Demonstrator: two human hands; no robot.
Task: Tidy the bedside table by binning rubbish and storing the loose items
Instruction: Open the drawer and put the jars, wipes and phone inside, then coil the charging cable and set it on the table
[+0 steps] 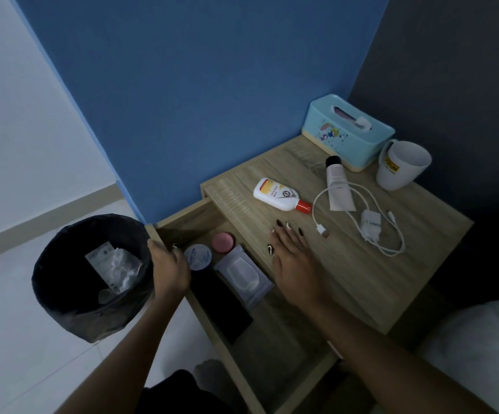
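The wooden bedside table (361, 264) has its drawer (182, 216) pulled out to the left. Inside lie a round blue-lidded jar (198, 257), a pink-lidded jar (223, 242), a wipes pack (243, 274) and a flat black item (227, 309). My left hand (169, 267) grips the drawer's front edge. My right hand (294, 258) rests flat on the tabletop, fingers spread, holding nothing. Beyond it lie a white bottle with a red cap (281, 194), a white tube with a black cap (338, 183) and a white charger with its cable (370, 225).
A black-lined bin (63, 294) with crumpled wrappers in it stands on the floor left of the drawer. A turquoise tissue box (347, 135) and a white mug (400, 165) stand at the table's back right corner. White bedding lies at lower right.
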